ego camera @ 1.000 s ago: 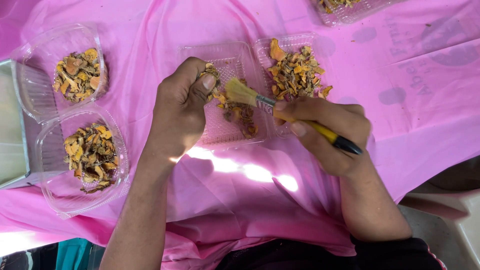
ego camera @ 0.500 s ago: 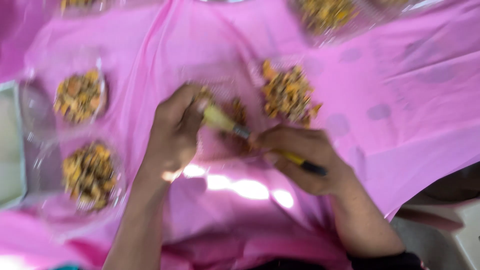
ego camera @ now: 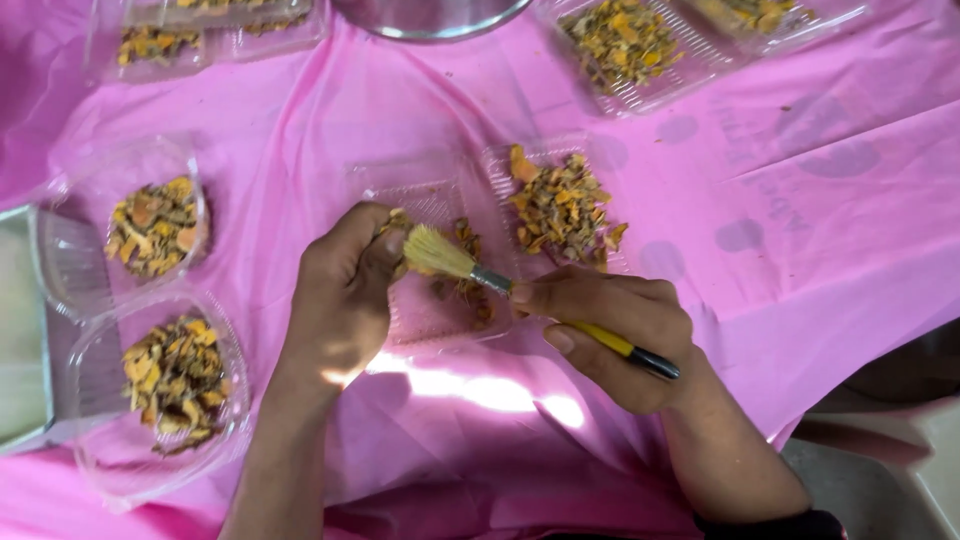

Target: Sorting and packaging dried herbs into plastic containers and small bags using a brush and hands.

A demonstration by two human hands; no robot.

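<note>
Pink cloth (ego camera: 800, 260) covers the whole work surface. Nearest the camera, the right hand (ego camera: 610, 335) grasps a brush (ego camera: 520, 295) by its yellow-and-black handle, thumb and fingers closed around it. Its pale bristles point left and touch the piece (ego camera: 398, 222) held by the left hand (ego camera: 345, 295). The left hand is closed on this small dried yellow-brown piece, pinched at the fingertips. Both hands work over an open clear tray (ego camera: 420, 320) at centre; a few dried pieces lie in its left half, and a pile (ego camera: 560, 205) fills its right half. To the left, 2 clear containers (ego camera: 70, 270) hold similar dried pieces, 1 just beside the other. Farther off, along the top edge, 2 more clear trays (ego camera: 640, 95) hold the same material, and a metal bowl (ego camera: 430, 20) rim sits between them.
</note>
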